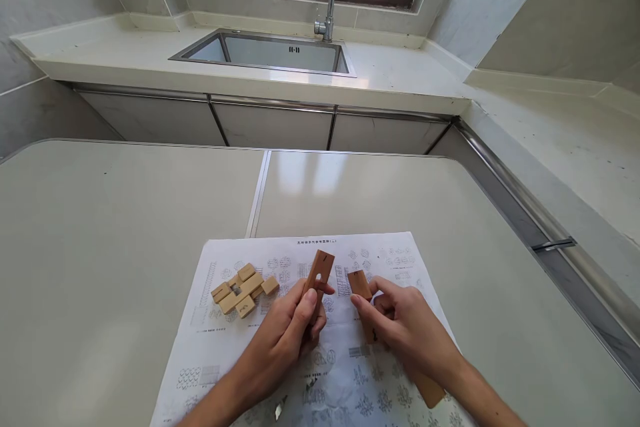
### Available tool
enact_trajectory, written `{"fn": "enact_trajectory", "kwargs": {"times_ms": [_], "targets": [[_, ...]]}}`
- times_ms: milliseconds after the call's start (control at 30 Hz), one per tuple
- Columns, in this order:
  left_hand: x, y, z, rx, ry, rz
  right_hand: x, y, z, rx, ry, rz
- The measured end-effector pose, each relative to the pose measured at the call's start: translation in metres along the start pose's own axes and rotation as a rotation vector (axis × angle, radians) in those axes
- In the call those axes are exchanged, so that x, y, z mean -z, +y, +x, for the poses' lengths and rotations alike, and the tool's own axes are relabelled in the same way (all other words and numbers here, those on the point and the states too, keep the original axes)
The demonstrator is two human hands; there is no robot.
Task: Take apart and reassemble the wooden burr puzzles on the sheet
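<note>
My left hand [295, 323] grips a reddish-brown wooden puzzle piece [325, 260] between thumb and fingers. The piece is tilted upward, with a notch or hole partway along and a dark mark near its top. To the right, my right hand [407, 320] pinches another brown wooden puzzle piece [359, 282], also marked at its end. Below that hand, more brown wood [425, 387] shows, partly covered by the hand; I cannot tell how many pieces there are. A pale wooden interlocking puzzle [243, 290] lies left of my left hand, its pieces joined crosswise.
A creased printed sheet [220, 360] with small puzzle drawings lies beneath everything on the pale table [125, 213]. Beyond the table's far edge stand a counter [400, 80], a sink [270, 50] and a faucet [330, 0]. Another counter [565, 127] runs along the right.
</note>
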State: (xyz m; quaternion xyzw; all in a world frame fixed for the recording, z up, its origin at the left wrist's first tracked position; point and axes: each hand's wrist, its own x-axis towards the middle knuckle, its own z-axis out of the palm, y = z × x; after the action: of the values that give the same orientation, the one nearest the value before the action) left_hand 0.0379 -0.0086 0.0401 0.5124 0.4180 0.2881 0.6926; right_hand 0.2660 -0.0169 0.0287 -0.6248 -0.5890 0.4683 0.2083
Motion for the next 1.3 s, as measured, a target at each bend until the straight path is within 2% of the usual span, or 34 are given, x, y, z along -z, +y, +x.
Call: {"fn": "enact_trajectory", "kwargs": {"times_ms": [333, 567, 800, 967, 1033, 1167, 1233, 1300], "targets": [[0.0, -0.001, -0.001, -0.044, 0.01, 0.126, -0.005, 0.004, 0.001, 0.056, 0.066, -0.121], [0.001, -0.003, 0.0, -0.071, 0.013, 0.152, -0.009, 0.006, 0.001, 0.142, 0.167, -0.344], [-0.002, 0.001, 0.0, -0.084, 0.034, 0.159, -0.004, 0.009, 0.005, 0.081, 0.197, -0.382], [-0.001, -0.002, 0.0, -0.068, 0.026, 0.154, 0.007, 0.008, 0.007, -0.021, 0.218, -0.125], [0.0, -0.002, -0.001, -0.066, 0.021, 0.163, 0.012, 0.007, 0.008, -0.063, 0.16, 0.084], [0.0, 0.0, -0.001, -0.065, 0.029, 0.17, 0.018, 0.005, 0.01, -0.159, 0.012, 0.643], [0.0, 0.0, 0.0, -0.073, 0.032, 0.178, 0.019, 0.004, 0.011, -0.162, 0.022, 0.832], [0.0, -0.001, 0.0, -0.098, 0.036, 0.21, 0.018, 0.005, 0.013, -0.129, 0.05, 0.926]]}}
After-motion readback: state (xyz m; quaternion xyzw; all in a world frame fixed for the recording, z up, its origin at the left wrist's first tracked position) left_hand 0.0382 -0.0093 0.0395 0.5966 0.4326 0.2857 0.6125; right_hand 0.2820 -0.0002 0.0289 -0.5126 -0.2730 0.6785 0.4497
